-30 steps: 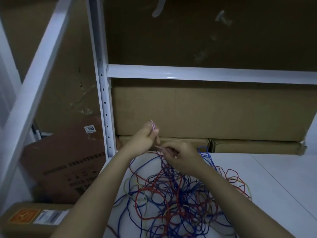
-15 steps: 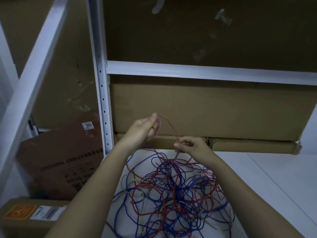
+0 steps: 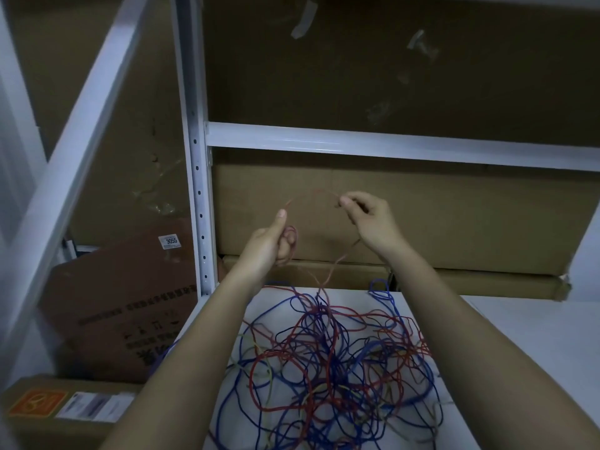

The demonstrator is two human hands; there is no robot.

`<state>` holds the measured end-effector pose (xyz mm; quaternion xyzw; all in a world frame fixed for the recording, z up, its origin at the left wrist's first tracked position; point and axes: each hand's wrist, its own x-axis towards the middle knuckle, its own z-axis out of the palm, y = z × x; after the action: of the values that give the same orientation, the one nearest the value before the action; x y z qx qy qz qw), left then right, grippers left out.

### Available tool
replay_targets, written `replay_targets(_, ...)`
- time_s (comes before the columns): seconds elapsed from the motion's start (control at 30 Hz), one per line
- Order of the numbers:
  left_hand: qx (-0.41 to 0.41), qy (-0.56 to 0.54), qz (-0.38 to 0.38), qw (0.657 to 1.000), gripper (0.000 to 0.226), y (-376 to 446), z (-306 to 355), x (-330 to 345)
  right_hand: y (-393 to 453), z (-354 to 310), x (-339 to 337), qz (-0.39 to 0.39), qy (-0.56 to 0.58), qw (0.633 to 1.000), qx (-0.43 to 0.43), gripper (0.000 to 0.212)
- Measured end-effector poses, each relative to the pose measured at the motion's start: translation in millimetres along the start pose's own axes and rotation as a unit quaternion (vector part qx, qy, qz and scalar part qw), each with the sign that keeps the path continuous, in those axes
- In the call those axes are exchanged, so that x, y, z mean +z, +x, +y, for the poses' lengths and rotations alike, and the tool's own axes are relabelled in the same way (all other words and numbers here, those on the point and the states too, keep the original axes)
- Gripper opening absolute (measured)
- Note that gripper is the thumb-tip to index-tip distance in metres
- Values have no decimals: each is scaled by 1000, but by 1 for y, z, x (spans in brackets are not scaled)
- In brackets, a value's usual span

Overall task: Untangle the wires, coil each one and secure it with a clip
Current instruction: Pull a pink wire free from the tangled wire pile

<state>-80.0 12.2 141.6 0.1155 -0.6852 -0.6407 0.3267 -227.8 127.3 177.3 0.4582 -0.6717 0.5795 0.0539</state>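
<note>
A person's two hands work a single red wire [image 3: 311, 192] free above a heap of tangled wires [image 3: 331, 362] on a white desk [image 3: 526, 336]. The left hand [image 3: 271, 246] is closed around a small coil already wound on its fingers, thumb raised; the right hand [image 3: 365, 219] pinches the same strand between thumb and forefinger, so that it arches between the two and trails down into the red, blue and yellowish snarl below. The step appears to be winding, and it would likely go best if the right hand feeds slack in short, even pulls, keeping light tension so each loop matches the last, and stops to tease the strand loose whenever the heap lifts with it. No clip is visible. The desk is smooth and pale, and bare to the right of the heap. Behind it stands a white metal shelf frame [image 3: 198, 177] holding large cardboard boxes [image 3: 422, 228]; more cartons [image 3: 123, 306] lean on the left in dim light.
</note>
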Motion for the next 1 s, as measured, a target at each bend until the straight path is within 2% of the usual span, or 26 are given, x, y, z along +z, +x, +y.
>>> replay_targets(0.07, 8, -42, -18, 999, 48, -1, -1, -7, 3, 10, -2, 21, -28, 999, 19, 17)
replay_targets(0.17, 17, -40, -42, 998, 42, -2, -3, -14, 2, 4, -1, 132, 29, 991, 5, 13)
replay_targets(0.23, 23, -66, -63, 996, 42, -5, -1, -12, -1, 0, 7, 171, 16, 985, -9, 16)
replay_targets(0.27, 25, -90, -72, 993, 42, -6, 0, -10, -3, 4, 11, 153, -22, 988, -1, 20)
replay_targets(0.33, 29, -130, -81, 988, 43, -8, 3, -8, -9, 19, 20, 46, -124, 990, 52, 26)
replay_targets(0.37, 30, -144, -81, 986, 44, -8, 3, -8, -13, 29, 23, -13, -147, 986, 76, 27)
replay_targets(0.43, 28, -171, -74, 982, 44, -8, 4, -8, -23, 42, 27, -89, -124, 984, 93, 27)
replay_targets(0.53, 35, -204, -43, 977, 39, -10, 5, -5, -42, 49, 35, -119, -104, 984, 83, 26)
replay_targets(0.63, 56, -194, 21, 979, 34, -7, 1, 4, -61, 43, 44, -169, -144, 973, 57, 28)
replay_targets(0.7, 76, -104, 60, 990, 28, -1, -4, 11, -72, 38, 50, -211, -168, 963, 3, 25)
replay_targets(0.73, 95, 3, 70, 993, 24, 2, -10, 13, -76, 34, 52, -223, -164, 961, -24, 25)
replay_targets(0.77, 109, 131, 55, 984, 21, 3, -16, 13, -80, 31, 53, -227, -145, 962, -39, 27)
replay_targets(0.83, 103, 357, -14, 928, 20, 0, -29, 9, -83, 27, 49, -221, -77, 972, -29, 22)
replay_targets(0.9, 92, 443, -68, 889, 24, -6, -37, 3, -82, 25, 39, -214, -31, 976, 15, 12)
replay_targets(1.0, 62, 505, -114, 853, 46, -11, -35, 5, -80, 27, 22, -236, 54, 963, 121, 24)
